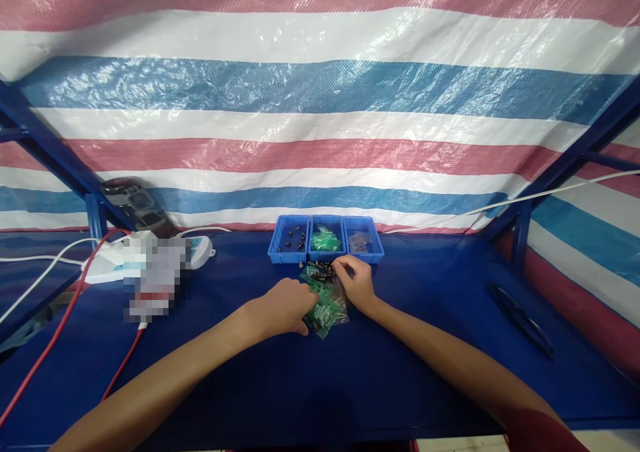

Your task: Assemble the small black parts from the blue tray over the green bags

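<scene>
Green plastic packets [324, 310] and clear packets with small metal pieces lie in a pile on the blue table. My left hand [289, 305] is at the pile's left side, fingers curled at the green plastic; what they grip is partly hidden. At the upper right of the pile, my right hand [356, 282] has its fingers pinched together beside small dark parts [325, 272]; anything between the fingertips is too small to make out. Just behind are three blue bins: the left bin [275, 255] has dark parts, the middle bin [327, 255] green packets, the right bin [376, 244] clear packets.
A power strip [203, 251] with white and red cables lies on the left, near a dark device [140, 205]. Black-rimmed glasses or a similar dark object [521, 320] rest at the right. Blue frame bars and a striped sheet [320, 125] stand behind the table [425, 385].
</scene>
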Available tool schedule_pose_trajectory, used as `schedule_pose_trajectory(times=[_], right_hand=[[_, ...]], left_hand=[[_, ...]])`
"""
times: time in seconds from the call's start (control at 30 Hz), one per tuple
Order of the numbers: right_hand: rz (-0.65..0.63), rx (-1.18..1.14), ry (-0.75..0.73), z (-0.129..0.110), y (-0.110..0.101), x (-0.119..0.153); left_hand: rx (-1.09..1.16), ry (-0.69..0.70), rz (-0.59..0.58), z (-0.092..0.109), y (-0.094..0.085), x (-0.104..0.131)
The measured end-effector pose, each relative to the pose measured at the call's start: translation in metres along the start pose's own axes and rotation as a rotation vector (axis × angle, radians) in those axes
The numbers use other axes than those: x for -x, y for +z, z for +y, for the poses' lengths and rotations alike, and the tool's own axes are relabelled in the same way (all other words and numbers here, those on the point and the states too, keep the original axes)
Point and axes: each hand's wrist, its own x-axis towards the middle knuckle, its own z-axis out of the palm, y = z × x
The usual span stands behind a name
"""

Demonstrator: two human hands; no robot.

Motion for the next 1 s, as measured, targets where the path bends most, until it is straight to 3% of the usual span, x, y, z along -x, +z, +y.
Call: schedule_pose_trajectory(times=[0.07,0.13,0.27,0.37,0.43,0.57,1.0], right_hand=[[0.008,0.004,0.041,-0.004,-0.003,-0.007],[-0.079,0.042,0.091,-0.012,-0.009,-0.015],[-0.616,0.189,0.175,-0.042,-0.023,-0.023],[-0.985,0.264,0.021,-0.064,-0.026,-0.014],[-1.104,0.372,-0.09,-0.073,-0.025,-0.005],[-1.159,0.554,-0.2,-0.075,-0.017,0.008],[-1.162,0.62,-0.199,-0.072,-0.008,0.013]], left_hand=[[-0.024,-0.009,-0.02,-0.001,0.002,-0.002],[-0.032,-0.023,-0.04,-0.003,0.001,-0.004],[-0.027,-0.066,-0.093,-0.009,-0.004,-0.002],[-0.037,-0.091,-0.094,-0.012,-0.007,0.0],[-0.043,-0.099,-0.089,-0.013,-0.007,0.0],[-0.049,-0.086,-0.091,-0.012,-0.004,-0.003],[-0.033,-0.087,-0.104,-0.014,0.0,-0.007]])
